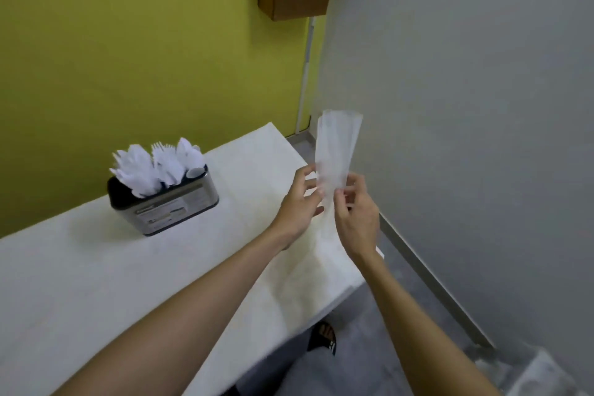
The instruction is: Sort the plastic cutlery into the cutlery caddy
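one long white bench point(96, 283), matt and faintly veined, runs from the near left to a far corner where a green wall meets a grey one. well toward its left stands the cutlery caddy point(170, 209), a squat box with rounded corners, shiny metal sides, a printed label and a dark rim. it is packed with white plastic cutlery point(144, 170) standing handles down, with fork tines and spoon bowls showing on top. over the bench's right end, well apart from the caddy, a translucent plastic sleeve point(336, 151) is held in the air. it is thin, soft and crinkled, with its long axis close to upright, and it flares a little wider at the top. blur hides whether any cutlery is inside. the right hand point(356, 212) pinches the sleeve's lower part between thumb and fingertips. the left hand point(297, 202) sits just beside it, fingers spread and touching the sleeve's left edge; i cannot tell whether it grips. the caddy lies to the left of both hands and slightly beyond them, so the left hand is the nearer one for any carry across.
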A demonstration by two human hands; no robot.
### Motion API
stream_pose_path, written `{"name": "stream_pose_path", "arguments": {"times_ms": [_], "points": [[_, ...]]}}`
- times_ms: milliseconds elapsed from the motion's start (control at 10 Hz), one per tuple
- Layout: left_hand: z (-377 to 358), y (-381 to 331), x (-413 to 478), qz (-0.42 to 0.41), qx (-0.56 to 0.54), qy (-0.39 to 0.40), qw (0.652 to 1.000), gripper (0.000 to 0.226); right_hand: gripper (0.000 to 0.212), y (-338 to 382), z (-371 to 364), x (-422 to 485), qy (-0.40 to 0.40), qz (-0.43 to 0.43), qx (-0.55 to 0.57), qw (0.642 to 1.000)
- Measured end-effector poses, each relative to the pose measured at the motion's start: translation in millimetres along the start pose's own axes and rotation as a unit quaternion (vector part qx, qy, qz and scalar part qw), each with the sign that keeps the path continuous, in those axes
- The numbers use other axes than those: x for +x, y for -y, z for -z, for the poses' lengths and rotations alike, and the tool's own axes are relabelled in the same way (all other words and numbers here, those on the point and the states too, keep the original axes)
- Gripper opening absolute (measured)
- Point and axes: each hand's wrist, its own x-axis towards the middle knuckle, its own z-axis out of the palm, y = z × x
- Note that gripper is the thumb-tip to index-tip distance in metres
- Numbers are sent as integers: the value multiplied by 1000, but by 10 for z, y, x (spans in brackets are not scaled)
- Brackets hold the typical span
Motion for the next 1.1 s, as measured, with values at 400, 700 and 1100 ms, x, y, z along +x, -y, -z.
{"name": "stream_pose_path", "arguments": {"times_ms": [400, 700, 1100], "points": [[-1793, 1384, 2235, 143, 188, 44, 971, 31, 6, -2592, 164, 1751, 113, -210, -95, 966], [-2066, 3203, 3108, 293, 164, -54, 940, 25, 14, -4357, -818, 1878, 150, -261, -88, 950], [-1814, 4228, 3203, 428, 418, 82, 797, 62, 56, -5259, -1451, 1608, 296, -302, -110, 900]]}}
